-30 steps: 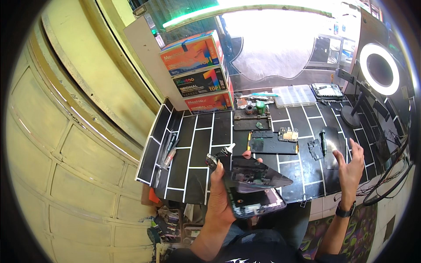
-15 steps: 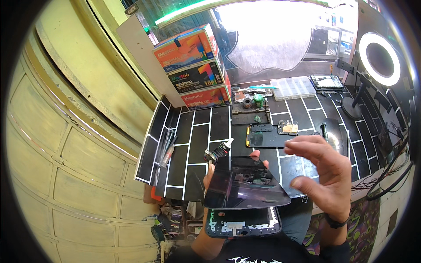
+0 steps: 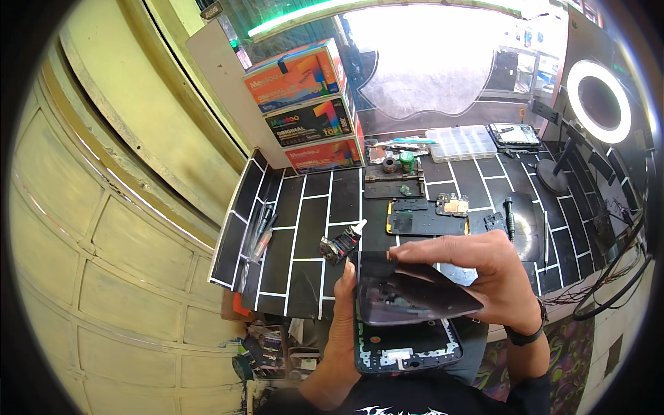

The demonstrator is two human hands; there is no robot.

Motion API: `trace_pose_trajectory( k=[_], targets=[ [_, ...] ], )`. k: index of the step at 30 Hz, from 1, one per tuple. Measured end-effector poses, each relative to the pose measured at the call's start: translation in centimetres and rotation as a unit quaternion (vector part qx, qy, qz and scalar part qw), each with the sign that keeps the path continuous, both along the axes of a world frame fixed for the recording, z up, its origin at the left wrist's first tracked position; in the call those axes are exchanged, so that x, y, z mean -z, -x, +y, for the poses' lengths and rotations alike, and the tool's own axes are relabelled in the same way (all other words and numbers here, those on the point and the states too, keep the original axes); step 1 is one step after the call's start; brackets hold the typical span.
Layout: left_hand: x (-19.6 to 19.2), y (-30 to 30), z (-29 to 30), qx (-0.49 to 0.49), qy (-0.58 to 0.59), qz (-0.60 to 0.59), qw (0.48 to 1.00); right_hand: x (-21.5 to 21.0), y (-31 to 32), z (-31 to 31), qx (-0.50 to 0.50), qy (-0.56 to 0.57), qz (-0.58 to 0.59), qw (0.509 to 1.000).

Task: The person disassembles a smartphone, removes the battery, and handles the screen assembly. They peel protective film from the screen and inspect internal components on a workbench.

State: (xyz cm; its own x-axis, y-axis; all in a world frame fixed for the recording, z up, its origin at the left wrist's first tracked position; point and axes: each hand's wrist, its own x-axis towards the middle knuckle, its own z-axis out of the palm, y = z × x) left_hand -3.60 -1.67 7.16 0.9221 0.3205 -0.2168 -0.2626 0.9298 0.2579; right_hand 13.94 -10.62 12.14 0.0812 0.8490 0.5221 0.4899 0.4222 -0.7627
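Observation:
My left hand [image 3: 344, 304] grips the left edge of an opened smartphone [image 3: 404, 346], its dark frame facing up over my lap. A dark screen panel [image 3: 415, 290] is lifted off the frame and tilts up toward the right. My right hand [image 3: 484, 277] reaches across from the right, thumb and fingers pinching the panel's top edge. A small black tube with a white nozzle [image 3: 342, 243] lies on the table just beyond my left thumb.
A black table with white grid lines [image 3: 311, 221] carries a disassembled phone and circuit parts [image 3: 429, 214], a clear parts box [image 3: 463, 142], tools at the left edge [image 3: 261, 225], stacked colourful boxes [image 3: 311, 111] and a ring light [image 3: 598, 100]. Cables hang at right.
My right hand came in from the far right side of the table and took hold of the screen panel. The phone has shifted slightly lower and closer to me.

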Motion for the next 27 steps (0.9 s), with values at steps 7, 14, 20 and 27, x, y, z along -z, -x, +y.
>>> trace_pose_trajectory(
  k=[7,14,20,27],
  targets=[
    [0.2,1.0,-1.3,-0.005,-0.028,-0.024,0.999,-0.8,0.6,-0.2,0.057,-0.005,-0.013,0.998],
    [-1.3,0.4,-1.1,-0.023,-0.054,0.029,0.998,-1.0,0.7,0.0,0.060,-0.031,0.016,0.998],
    [-0.9,0.5,-1.1,-0.017,-0.006,-0.038,0.999,-1.0,0.6,0.1,0.057,-0.031,0.033,0.997],
    [-1.0,0.6,-1.1,-0.001,-0.066,0.007,0.998,-1.6,0.6,0.1,0.081,-0.024,0.031,0.996]
  ],
)
